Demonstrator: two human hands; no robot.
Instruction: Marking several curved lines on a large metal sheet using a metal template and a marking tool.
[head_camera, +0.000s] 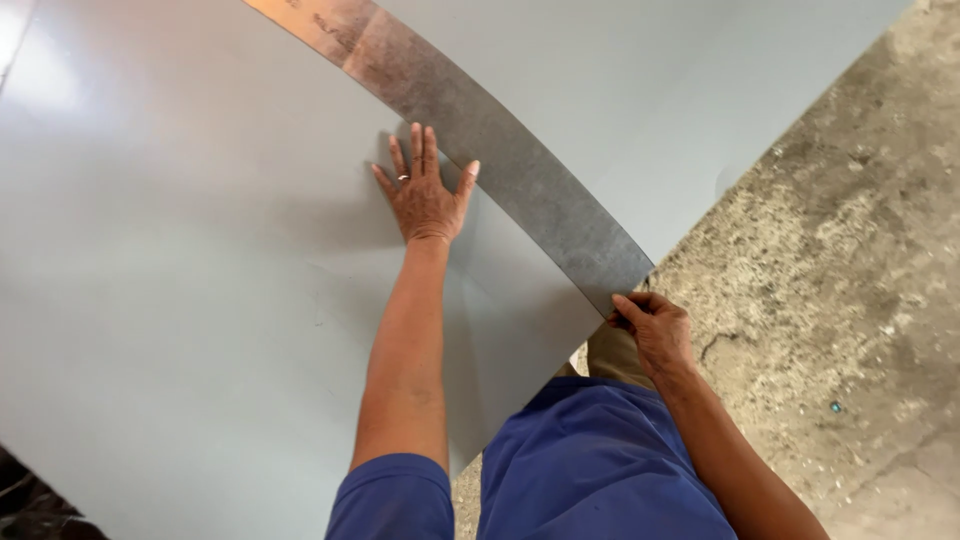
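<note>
Two hands: both on one grey metal sheet (180, 300).
Left hand (425, 195): flat, fingers spread, pressing sheet centre.
Right hand (655, 325): fingers pinching curled edge, lower right.
Concrete floor (850, 260): open, right side.

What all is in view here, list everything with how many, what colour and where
large flat grey metal sheet: one, pale grey, fills the left and centre, under the left hand
curved dark metal strip: one, dark grey with a rusty brown top end, arcs from top centre down to the right hand, lying on the sheets
second grey metal sheet: one, pale grey, upper right beyond the strip
rough concrete floor: one, mottled grey-brown, right side
blue short-sleeved shirt: one, blue, bottom centre
ring: one, silver, on a left finger
left hand: one, pressed flat on the large sheet
right hand: one, fingers gripping the strip's lower end
</note>
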